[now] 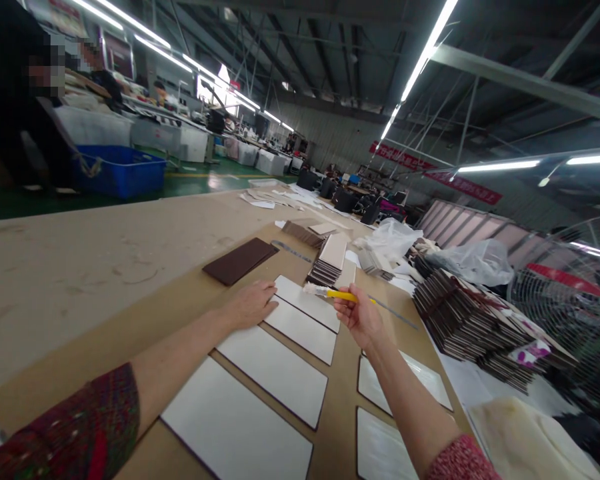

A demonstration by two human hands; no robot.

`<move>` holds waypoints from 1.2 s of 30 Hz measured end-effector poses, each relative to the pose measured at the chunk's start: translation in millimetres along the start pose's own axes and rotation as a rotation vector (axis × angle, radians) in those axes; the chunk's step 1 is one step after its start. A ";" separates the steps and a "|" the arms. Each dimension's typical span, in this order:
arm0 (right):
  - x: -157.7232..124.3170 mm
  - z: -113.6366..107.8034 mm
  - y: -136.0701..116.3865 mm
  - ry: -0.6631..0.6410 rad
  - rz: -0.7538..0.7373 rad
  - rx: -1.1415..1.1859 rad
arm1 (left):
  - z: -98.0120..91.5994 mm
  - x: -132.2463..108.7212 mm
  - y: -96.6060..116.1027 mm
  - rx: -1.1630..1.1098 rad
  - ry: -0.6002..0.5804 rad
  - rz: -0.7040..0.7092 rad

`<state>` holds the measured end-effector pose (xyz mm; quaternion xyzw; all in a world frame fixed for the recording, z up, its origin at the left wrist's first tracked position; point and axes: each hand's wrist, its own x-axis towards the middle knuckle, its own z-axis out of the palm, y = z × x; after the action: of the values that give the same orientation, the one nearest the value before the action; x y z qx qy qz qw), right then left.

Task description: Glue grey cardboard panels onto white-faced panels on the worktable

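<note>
The brush, with its yellow handle (pixel 344 295) and pale bristles (pixel 315 289), is over the farthest white panel (pixel 307 293) of a row of four. Whether the bristles touch that panel cannot be told. The right hand (pixel 361 317) has its fingers wrapped around the handle. The left hand (pixel 250 305) lies palm down at the left ends of the two farthest panels, fingers loosely extended and clenched on nothing.

The dark-edged panels lie on brown sheeting (pixel 343 400) over the table (pixel 105 260), with narrow gaps between them. If the left hand pressed unevenly or slid, a panel could skew into its neighbour. A heavy stroke could carry whatever is on the bristles over the rim onto the sheeting. The right forearm passes above a glossy panel (pixel 427 377), beside another (pixel 383 443); should their shine be wet, a lowered arm or sleeve might smear it.

Beyond the row are a dark brown panel (pixel 240 260) and a pale-topped stack (pixel 329 257), which a careless reach might topple. To the right lean many stacked panels (pixel 450 313), near a large fan (pixel 570 293). Far left, a person (pixel 15 93) stands by a blue crate (pixel 123 172).
</note>
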<state>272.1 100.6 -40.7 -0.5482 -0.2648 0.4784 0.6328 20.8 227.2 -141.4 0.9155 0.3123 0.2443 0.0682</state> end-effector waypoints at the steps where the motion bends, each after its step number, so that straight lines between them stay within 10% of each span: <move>1: 5.9 4.5 3.2 0.000 -0.001 -0.007 | 0.1 0.3 0.2 0.005 0.001 -0.002; 36: 69.8 64.8 63.9 0.033 -0.036 -0.178 | -1.9 1.3 2.3 0.053 -0.019 -0.004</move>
<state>224.3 187.9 -97.7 -0.6053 -0.3053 0.4325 0.5945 22.0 226.1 -138.7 0.9187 0.3199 0.2269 0.0475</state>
